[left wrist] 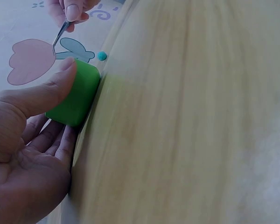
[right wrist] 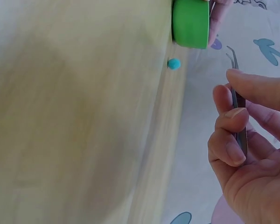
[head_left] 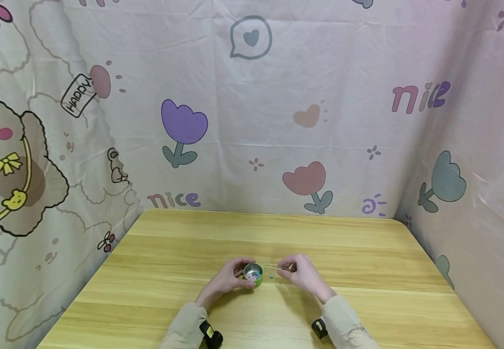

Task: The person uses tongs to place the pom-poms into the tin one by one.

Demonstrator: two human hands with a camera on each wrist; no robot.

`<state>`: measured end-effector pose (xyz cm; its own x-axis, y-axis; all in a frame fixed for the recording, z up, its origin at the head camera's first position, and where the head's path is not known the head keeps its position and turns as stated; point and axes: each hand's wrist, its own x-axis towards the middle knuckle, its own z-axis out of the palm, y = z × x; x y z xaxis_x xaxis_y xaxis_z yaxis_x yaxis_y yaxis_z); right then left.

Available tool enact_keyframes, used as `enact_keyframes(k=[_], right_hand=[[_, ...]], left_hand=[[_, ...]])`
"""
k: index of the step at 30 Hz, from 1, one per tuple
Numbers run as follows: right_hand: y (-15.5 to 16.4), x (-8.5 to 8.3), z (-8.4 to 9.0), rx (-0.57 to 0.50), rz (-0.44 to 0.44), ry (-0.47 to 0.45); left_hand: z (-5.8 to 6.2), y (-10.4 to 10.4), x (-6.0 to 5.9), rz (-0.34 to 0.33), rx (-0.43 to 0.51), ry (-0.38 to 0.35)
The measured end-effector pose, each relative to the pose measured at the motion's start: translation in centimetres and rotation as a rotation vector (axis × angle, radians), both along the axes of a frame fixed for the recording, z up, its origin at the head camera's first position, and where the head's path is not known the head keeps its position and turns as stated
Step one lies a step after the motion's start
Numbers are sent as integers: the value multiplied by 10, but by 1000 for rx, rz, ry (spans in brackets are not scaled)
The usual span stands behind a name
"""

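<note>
A small green cup [head_left: 258,281] with a shiny metal inside stands on the table, and a few pale and bluish bits lie in it. My left hand [head_left: 231,277] holds it from the left, thumb on the near side and fingers round the far side. Bent-tip tweezers [right wrist: 241,140] are pinched between the thumb and fingers of my right hand [head_left: 302,272]. Their tips are slightly apart with nothing between them, pointing left above the table near the cup's rim. A small teal ball [right wrist: 173,64] lies on the table just right of the cup, below the tweezers [left wrist: 61,32].
The wooden table [head_left: 182,242] runs back to a printed cloth [head_left: 252,97], which also hangs along both sides. Black wrist devices [head_left: 211,336] sit at both sleeve cuffs, near the table surface.
</note>
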<state>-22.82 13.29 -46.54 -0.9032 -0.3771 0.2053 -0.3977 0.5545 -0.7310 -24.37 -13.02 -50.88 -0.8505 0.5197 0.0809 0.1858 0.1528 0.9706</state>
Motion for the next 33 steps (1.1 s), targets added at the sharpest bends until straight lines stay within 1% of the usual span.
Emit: enact_keyframes(k=[11,18,25,33], right_hand=[[18,-7,-8,-8,84,-42],[22,-7,-9,1,81,-46],[24,-9,-10,4,74,-73],[26,-12,-15,-14,77,-100]], left_hand=[[2,0,0,5,-15,8],[3,0,2,3,-11,1],[3,1,2,4,-11,-2],[3,1,1,5,-12,8]])
